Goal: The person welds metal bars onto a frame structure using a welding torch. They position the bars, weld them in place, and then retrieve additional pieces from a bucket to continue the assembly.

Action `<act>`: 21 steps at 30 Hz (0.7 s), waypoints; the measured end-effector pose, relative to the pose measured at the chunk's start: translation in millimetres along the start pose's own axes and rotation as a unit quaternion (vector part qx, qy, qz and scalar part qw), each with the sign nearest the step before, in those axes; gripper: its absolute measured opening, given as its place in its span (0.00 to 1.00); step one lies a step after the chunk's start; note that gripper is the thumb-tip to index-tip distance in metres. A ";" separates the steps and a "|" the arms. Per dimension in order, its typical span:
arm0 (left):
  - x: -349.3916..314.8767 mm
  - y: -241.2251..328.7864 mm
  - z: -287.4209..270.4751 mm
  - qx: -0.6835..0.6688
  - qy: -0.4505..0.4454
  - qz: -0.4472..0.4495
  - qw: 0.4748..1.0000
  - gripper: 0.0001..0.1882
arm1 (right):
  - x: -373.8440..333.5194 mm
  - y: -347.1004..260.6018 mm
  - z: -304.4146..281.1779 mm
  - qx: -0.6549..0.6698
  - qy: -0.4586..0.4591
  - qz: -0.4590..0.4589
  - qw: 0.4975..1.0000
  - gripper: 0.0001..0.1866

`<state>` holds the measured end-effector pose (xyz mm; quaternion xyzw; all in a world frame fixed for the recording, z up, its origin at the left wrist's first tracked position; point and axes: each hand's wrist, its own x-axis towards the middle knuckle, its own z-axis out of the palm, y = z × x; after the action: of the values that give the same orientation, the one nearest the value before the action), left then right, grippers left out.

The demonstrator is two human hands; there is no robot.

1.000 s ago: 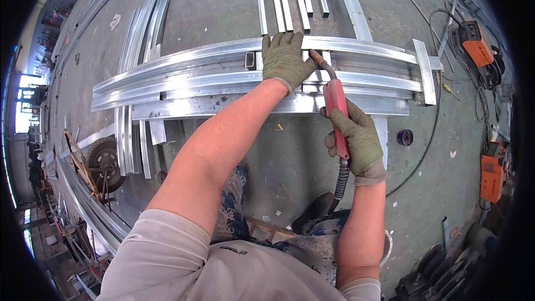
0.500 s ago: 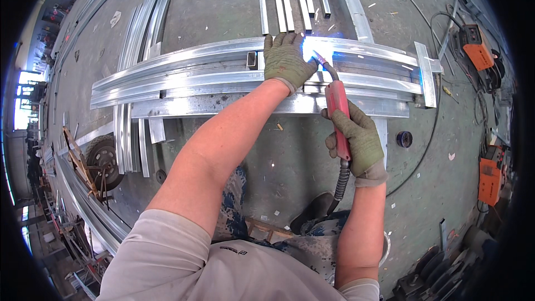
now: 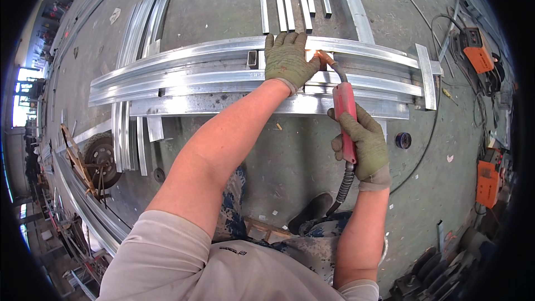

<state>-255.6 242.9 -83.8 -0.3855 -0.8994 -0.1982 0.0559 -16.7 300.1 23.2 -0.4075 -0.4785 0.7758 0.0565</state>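
My left hand (image 3: pixel 288 61), in a green work glove, lies flat across the silver metal rails (image 3: pixel 206 81), its fingers stretched out and pointing away. My right hand (image 3: pixel 365 145), gloved the same, is wrapped round the red handle of a welding torch (image 3: pixel 345 108). The torch's bent nozzle reaches up to a small orange glow between the rails, just right of my left thumb. A ribbed black cable runs from the handle down toward my legs. Left of my left hand, a short hollow tube piece (image 3: pixel 253 59) sits between the rails.
Two orange welding machines (image 3: pixel 477 50) stand on the right, with cables on the floor. A wire spool (image 3: pixel 403 140) lies right of my right hand. Long metal tubes (image 3: pixel 285 0) lie beyond the rails, and more profiles (image 3: pixel 146 22) cross under their left part. A wheeled cart (image 3: pixel 100 161) stands lower left.
The bright blue-white arc at the nozzle has gone out, leaving a small orange glow. My right hand and the torch have shifted slightly right and nearer me. My left hand stays in place.
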 end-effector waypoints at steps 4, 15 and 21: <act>-0.8 2.6 -1.9 0.003 -0.002 -0.006 1.000 0.40 | 4.5 4.9 -4.5 -0.005 -0.012 -0.004 1.000 0.27; 0.8 3.1 -3.7 0.032 -0.020 -0.001 0.999 0.42 | 8.2 5.9 1.1 -0.014 -0.018 0.005 1.000 0.28; 0.7 1.4 -4.8 0.011 -0.022 -0.004 1.000 0.42 | 3.4 1.2 4.2 -0.006 0.001 0.004 1.000 0.28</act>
<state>-255.3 242.4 -78.7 -0.3859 -0.9040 -0.1798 0.0393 -21.5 298.2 21.1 -0.4102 -0.4813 0.7729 0.0511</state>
